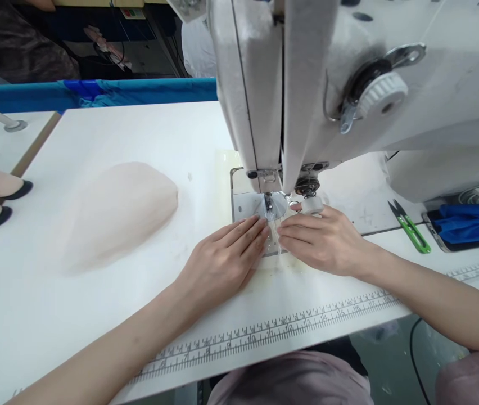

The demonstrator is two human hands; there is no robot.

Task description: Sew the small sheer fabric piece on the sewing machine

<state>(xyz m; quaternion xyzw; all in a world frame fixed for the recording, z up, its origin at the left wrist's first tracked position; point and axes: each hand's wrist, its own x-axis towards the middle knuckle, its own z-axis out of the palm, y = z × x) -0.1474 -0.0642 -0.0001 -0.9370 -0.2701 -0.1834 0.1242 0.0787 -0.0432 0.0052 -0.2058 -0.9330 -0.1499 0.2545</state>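
Fingertips: yours lie close to the presser foot on both sides; if the sewing machine ran while they slid inward, one could be caught there.
Whitish strip: thread or narrow tape, too fine to tell; it could slant off line if your two sides press unevenly, or bunch if pushed hard toward the foot.
Strip position: it lies between your two grips, in the narrow gap their fingertips leave, running from the foot across the needle plate toward you.
Left grip: palm down, fingers straight and together, tips at the plate; you may have something pinned beneath, but I cannot tell.
Right grip: fingers gathered and slightly bent, thumb tip near the white knob; whether you pinch the strip's edge is hidden.
Beige sheer cloth: flat on the bench, left of the machine and apart from your left grip; a wide sweep of that forearm could drag it.
Green-handled snips: beyond your right grip, beside the blue cloth.
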